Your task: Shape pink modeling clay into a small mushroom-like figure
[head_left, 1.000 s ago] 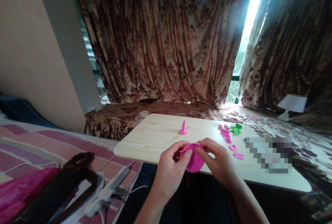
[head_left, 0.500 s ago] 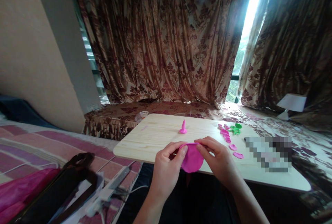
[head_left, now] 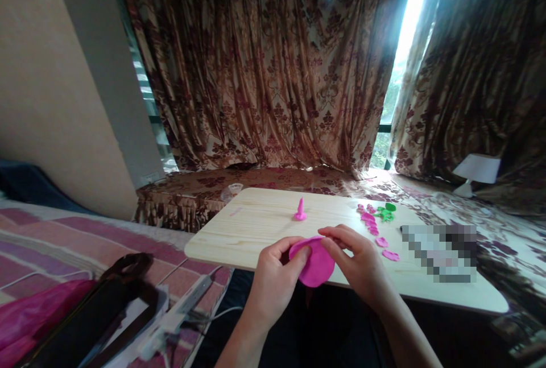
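Note:
A thin, round sheet of pink modelling clay point(head_left: 318, 268) hangs between my two hands, just over the table's near edge. My left hand point(head_left: 275, 280) grips its left side, the thumb pressed flat on the front face and the fingers behind. At the upper right rim, my right hand point(head_left: 362, 263) pinches the sheet between thumb and fingertips. Beyond the hands a pointed pink clay piece point(head_left: 301, 210) stands upright on a wider base. Small pink clay pieces point(head_left: 369, 220) lie in a row to the right, beside green clay pieces point(head_left: 387, 213).
The light wooden table point(head_left: 243, 231) has a blurred-out item point(head_left: 443, 254) on its right. A power strip point(head_left: 187, 302) with cables and a dark bag point(head_left: 85, 317) lie on the striped bed at left. A white lamp point(head_left: 476, 170) stands at far right.
The pink clay sheet has turned slightly, and its left edge now rises above my left thumb, which lies further in on the sheet. Both hands stay in nearly the same place.

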Demonstrator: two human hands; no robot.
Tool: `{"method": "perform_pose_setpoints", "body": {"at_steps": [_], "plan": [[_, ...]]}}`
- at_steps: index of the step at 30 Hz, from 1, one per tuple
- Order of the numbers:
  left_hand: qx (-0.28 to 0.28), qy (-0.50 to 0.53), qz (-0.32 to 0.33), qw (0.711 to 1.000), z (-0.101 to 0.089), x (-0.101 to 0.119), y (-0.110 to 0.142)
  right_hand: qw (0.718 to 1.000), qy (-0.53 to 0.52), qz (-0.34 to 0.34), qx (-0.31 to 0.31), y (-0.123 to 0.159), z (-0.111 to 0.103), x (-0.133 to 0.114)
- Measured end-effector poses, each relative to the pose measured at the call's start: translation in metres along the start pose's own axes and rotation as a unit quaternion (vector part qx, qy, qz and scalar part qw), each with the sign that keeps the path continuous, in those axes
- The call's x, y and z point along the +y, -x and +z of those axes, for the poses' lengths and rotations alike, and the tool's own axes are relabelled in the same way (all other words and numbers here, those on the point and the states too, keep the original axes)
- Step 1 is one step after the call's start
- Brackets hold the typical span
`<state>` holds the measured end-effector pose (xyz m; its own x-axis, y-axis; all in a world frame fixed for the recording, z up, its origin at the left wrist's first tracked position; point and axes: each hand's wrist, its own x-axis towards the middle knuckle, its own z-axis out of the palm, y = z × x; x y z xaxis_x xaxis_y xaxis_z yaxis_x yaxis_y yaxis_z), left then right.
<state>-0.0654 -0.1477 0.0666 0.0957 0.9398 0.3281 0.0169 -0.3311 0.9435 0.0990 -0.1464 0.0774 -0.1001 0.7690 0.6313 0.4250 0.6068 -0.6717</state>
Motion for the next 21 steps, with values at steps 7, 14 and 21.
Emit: {"method": "perform_pose_setpoints", "body": {"at_steps": [7,14,21], "plan": [[-0.058,-0.019,0.005,0.998,0.002,0.0,-0.001,1.0,-0.004,-0.014,-0.004,0.001,0.0,0.001],[-0.019,-0.066,0.047,0.997,0.004,-0.009,-0.01,1.0,-0.009,-0.017,-0.011,0.002,0.002,0.009],[0.084,-0.063,0.145,0.984,0.01,-0.015,-0.043,0.929,-0.267,0.254,0.042,-0.01,0.002,0.031]]}}
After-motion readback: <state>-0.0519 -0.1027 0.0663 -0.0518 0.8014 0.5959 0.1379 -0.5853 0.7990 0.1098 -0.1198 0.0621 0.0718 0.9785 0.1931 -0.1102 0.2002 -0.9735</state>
